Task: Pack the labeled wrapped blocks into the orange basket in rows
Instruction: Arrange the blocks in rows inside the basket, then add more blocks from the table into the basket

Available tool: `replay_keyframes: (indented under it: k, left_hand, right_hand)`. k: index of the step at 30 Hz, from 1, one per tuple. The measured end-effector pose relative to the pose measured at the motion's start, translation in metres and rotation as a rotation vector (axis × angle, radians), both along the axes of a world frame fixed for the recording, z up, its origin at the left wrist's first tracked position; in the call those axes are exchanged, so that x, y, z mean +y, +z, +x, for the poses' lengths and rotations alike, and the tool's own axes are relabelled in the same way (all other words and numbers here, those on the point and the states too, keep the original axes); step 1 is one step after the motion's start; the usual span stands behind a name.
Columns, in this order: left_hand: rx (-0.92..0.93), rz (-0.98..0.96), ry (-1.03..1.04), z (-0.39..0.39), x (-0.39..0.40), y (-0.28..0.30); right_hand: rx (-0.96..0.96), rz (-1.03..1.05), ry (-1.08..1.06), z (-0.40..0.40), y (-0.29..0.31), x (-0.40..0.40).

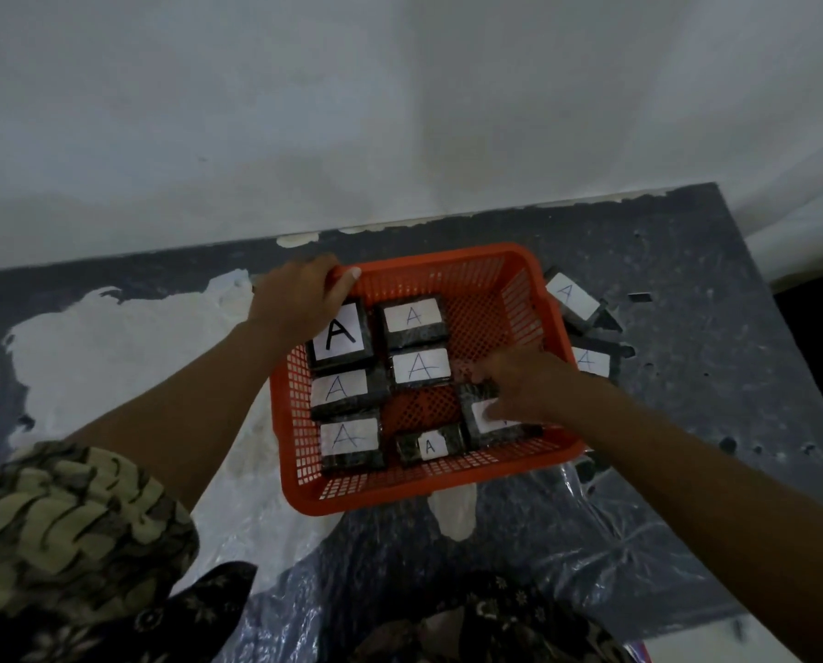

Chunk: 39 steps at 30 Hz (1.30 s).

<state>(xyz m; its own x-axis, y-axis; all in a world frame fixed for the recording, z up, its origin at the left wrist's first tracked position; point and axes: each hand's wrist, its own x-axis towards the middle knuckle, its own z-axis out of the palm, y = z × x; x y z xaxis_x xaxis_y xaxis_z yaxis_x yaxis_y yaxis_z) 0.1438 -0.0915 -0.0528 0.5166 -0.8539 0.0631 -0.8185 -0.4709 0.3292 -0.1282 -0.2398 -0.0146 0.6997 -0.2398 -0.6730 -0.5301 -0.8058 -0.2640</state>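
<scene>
The left hand [299, 294] gripped the far left corner of the orange basket [519, 299] on the counter [687, 289], fingers [347, 284] hooked over the rim. Six labelled blocks lay inside in rows. The right hand [524, 385] pressed down on a seventh block [488, 421] at the near right, fingers together on its label, long side running left to right. Two more blocks [573, 295] waited outside, just right of the basket, nearer the right hand.

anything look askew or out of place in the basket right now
Yes. The small block at the near wall of the orange basket sits tilted and out of line with the left column. A bare patch of basket floor gapes in the middle, and the block under the right hand is angled too.
</scene>
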Motion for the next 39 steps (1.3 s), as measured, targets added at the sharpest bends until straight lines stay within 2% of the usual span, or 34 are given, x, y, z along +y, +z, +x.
replay_keyframes:
  k: [9, 11, 15, 17, 19, 21, 24, 27, 31, 39]
  left_hand:
    - [-0.004, 0.022, -0.003, -0.007, -0.001, 0.002]
    - [-0.033, 0.014, -0.024, -0.009, -0.003, 0.005]
    - [-0.055, -0.065, -0.127, -0.022, -0.024, 0.014]
    - [-0.033, -0.084, -0.149, -0.032, -0.04, 0.018]
    - [-0.033, -0.106, -0.168, -0.041, -0.055, 0.02]
    - [-0.037, -0.116, -0.188, -0.047, -0.066, 0.02]
    - [-0.024, -0.119, -0.202, -0.056, -0.075, 0.018]
    - [-0.014, -0.088, -0.179, -0.061, -0.076, 0.014]
    - [-0.004, -0.055, -0.15, -0.063, -0.077, 0.012]
    - [0.038, 0.009, -0.113, -0.061, -0.079, 0.012]
  right_hand:
    - [-0.083, 0.033, -0.023, -0.007, 0.002, 0.004]
    - [-0.305, -0.025, -0.066, -0.011, 0.006, 0.002]
    - [-0.869, -0.29, -0.21, -0.028, 0.009, -0.001]
    - [-0.993, -0.374, -0.349, -0.039, 0.007, -0.008]
    - [-1.05, -0.358, -0.558, -0.053, 0.001, -0.017]
    - [-1.024, -0.357, -0.755, -0.068, -0.01, -0.025]
    - [-0.78, -0.332, -0.991, -0.09, -0.031, -0.035]
    - [-0.581, -0.151, -1.119, -0.103, -0.047, -0.041]
    - [-0.571, 0.055, -1.279, -0.11, -0.058, -0.043]
    - [-0.558, 0.154, -1.46, -0.105, -0.057, -0.051]
